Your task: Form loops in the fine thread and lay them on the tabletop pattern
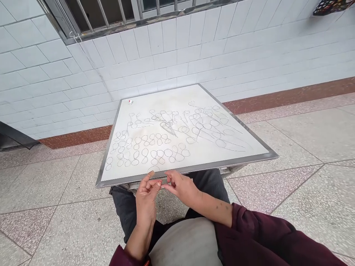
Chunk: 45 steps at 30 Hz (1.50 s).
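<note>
Just off the near edge of a white tabletop, my left hand (146,197) pinches with thumb and forefinger. Close beside it is my right hand (184,186), its fingers also drawn together, and the fingertips of both nearly meet. Between them runs a thin dark wire, mostly hidden by the fingers. A faint wire loop (154,169) shows just above my left fingertips. Across the table lie several figure-eight wire loops (160,156) in rough rows at the near left. Longer looped wires (222,143) spread to the right, and a tangled bundle of wires (169,127) lies mid-table.
The white table (163,96) has a grey metal rim and stands against a tiled wall (177,55). A small red and white object (130,102) sits in its far left corner. A barred window (111,14) is above. My legs (212,183) reach under the table.
</note>
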{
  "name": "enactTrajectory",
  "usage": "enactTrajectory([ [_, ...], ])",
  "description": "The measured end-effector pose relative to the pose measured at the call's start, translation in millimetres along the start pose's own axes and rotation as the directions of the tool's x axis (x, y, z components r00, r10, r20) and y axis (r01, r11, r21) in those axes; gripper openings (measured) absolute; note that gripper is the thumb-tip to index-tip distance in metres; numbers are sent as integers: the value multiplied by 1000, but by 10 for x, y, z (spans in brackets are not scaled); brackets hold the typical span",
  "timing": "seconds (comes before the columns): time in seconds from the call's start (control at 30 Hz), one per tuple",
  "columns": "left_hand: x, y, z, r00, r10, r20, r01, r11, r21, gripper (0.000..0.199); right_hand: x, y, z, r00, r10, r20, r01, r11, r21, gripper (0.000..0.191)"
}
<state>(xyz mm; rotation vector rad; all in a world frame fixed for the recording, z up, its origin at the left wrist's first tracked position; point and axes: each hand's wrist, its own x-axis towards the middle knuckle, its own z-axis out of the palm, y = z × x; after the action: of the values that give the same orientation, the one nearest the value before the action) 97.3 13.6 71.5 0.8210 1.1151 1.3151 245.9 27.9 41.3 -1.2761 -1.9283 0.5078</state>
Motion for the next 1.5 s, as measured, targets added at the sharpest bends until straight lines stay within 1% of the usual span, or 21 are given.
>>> enactTrajectory([
  [0.1, 7, 5, -28, 1000, 9, 6, -9, 1000, 12, 51, -16, -24, -27, 999, 18, 29, -21, 994, 110, 32],
  [0.17, 7, 27, -43, 999, -2, 33, 1, 1000, 30, 54, -26, -46, -60, 996, 70, 47, -79, 966, 247, 28],
  [0.23, 14, 53, -47, 998, -18, 64, 14, 998, 59, 58, -29, -67, -88, 982, 172, 83, -191, 887, 420, 21],
  [0.3, 37, 67, -35, 995, -33, 89, 25, 995, 92, 61, -23, -76, -99, 952, 274, 139, -303, 757, 579, 17],
  [0.33, 56, 68, -21, 994, -39, 99, 28, 994, 108, 62, -17, -74, -97, 938, 307, 162, -337, 692, 639, 16],
  [0.4, 97, 61, 18, 992, -43, 115, 27, 990, 138, 62, 0, -52, -86, 922, 346, 176, -361, 595, 718, 18],
  [0.43, 117, 54, 41, 992, -43, 118, 25, 988, 154, 62, 12, -28, -83, 916, 363, 168, -361, 570, 738, 19],
  [0.5, 146, 35, 81, 992, -50, 116, 28, 983, 184, 59, 44, 55, -105, 907, 401, 130, -354, 556, 752, 21],
  [0.57, 156, 3, 94, 991, -72, 115, 46, 977, 209, 57, 83, 194, -182, 891, 450, 56, -345, 592, 729, 22],
  [0.63, 154, -52, 63, 986, -107, 125, 77, 972, 222, 56, 119, 381, -319, 864, 501, -55, -348, 672, 653, 21],
  [0.67, 153, -91, 33, 983, -128, 133, 96, 970, 222, 55, 133, 484, -404, 846, 520, -118, -362, 722, 589, 20],
  [0.73, 155, -185, -47, 974, -185, 128, 153, 963, 222, 55, 148, 683, -583, 810, 537, -236, -423, 813, 399, 16],
  [0.77, 160, -238, -90, 971, -210, 114, 181, 959, 217, 56, 150, 769, -665, 793, 548, -265, -478, 831, 286, 14],
  [0.83, 173, -342, -172, 963, -252, 97, 226, 949, 221, 59, 149, 900, -794, 767, 581, -272, -583, 808, 80, 13],
  [0.9, 188, -432, -236, 960, -266, 89, 242, 945, 218, 61, 150, 976, -864, 749, 610, -259, -638, 769, -36, 13],
  [1.03, 213, -542, -302, 953, -289, 94, 264, 941, 211, 59, 166, 1037, -883, 743, 622, -248, -655, 752, -79, 13],
  [1.17, 236, -574, -309, 947, -310, 83, 285, 932, 222, 60, 172, 1073, -865, 757, 610, -235, -643, 760, -98, 12],
  [1.3, 237, -540, -285, 946, -317, 69, 293, 925, 240, 61, 160, 1100, -850, 778, 582, -239, -617, 778, -115, 11],
  [1.5, 217, -450, -266, 933, -358, 39, 337, 906, 255, 63, 145, 1116, -828, 808, 536, -245, -573, 811, -119, 11],
])
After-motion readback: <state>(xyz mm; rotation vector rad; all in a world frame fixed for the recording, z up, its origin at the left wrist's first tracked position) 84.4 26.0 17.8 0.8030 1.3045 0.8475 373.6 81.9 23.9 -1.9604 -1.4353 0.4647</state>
